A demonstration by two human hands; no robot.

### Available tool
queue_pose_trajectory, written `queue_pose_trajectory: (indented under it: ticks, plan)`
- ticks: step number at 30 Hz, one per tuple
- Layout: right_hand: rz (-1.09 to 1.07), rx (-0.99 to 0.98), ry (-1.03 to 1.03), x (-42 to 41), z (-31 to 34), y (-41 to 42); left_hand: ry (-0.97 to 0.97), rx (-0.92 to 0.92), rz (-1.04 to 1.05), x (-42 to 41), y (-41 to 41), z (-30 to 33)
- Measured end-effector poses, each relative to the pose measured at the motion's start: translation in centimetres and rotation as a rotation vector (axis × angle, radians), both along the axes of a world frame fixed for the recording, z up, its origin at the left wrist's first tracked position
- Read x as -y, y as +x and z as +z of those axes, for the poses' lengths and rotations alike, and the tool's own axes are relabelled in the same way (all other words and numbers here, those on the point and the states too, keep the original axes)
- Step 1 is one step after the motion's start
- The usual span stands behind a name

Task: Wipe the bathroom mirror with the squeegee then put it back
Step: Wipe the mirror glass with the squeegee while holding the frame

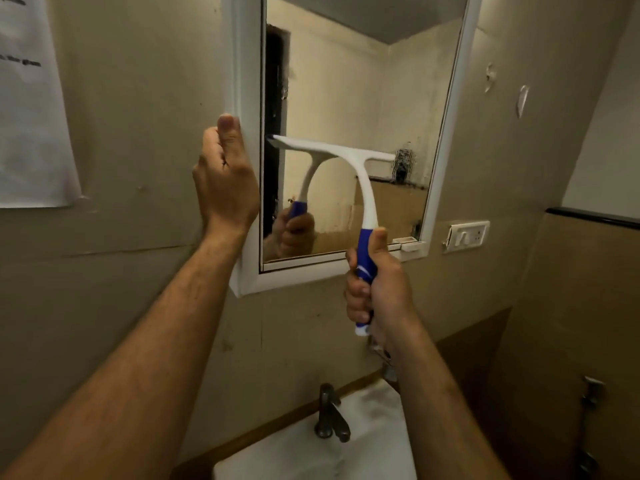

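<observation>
My right hand point(375, 292) is clenched around the blue grip of the squeegee point(349, 174), thumb up along the handle. The white blade lies across the mirror point(346, 81) at about mid-height, its left tip at the 9 o'clock edge of the glass, its right tip short of the 3 o'clock edge. I cannot confirm that the blade bears on the glass along its whole length. My left hand point(225, 178) grasps the left side of the white frame point(247, 81), fingers wrapped round its outer edge, steadying it.

I judge the wiping step to be in progress; the return step is not yet done.

Hazards from here:
- Uneven blade pressure would leave streaks, since the handle sits at an angle to the glass.
- The blade does not span the glass, so a single pass would miss the strip at 3 o'clock.
- Hard pressure could shift the frame if my left hand slackens.
- A downward stroke could strike the small white latch point(410, 243) at 5 o'clock.
- A dropped squeegee would fall toward the tap point(330, 415) and sink point(346, 455) at 6 o'clock.
</observation>
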State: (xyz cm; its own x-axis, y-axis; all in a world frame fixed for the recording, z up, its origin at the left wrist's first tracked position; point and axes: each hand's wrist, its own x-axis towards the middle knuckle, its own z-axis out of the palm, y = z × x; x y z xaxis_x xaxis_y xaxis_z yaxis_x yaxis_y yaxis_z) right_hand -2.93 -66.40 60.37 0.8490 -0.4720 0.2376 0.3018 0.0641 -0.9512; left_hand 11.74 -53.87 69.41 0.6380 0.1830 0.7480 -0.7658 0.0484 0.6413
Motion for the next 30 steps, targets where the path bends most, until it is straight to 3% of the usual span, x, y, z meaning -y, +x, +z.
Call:
queue_pose_trajectory:
  ticks: [5, 11, 20, 30]
  plan:
    - [0.038, -0.008, 0.059, -1.6, -3.2, -0.4, 0.003, -0.015, -0.023, -0.1, -0.6, 0.1]
    - [0.025, 0.071, -0.046, -1.4, 0.9, 0.0, 0.003, -0.009, -0.027, -0.1, -0.3, 0.0]
    - [-0.019, 0.006, 0.032, -1.7, -6.6, -0.5, 0.008, 0.022, -0.032, -0.1, 0.3, -0.1]
    - [-0.093, 0.020, -0.093, -0.6, -2.2, -0.4, -0.025, 0.013, -0.049, -0.1, 0.3, -0.1]
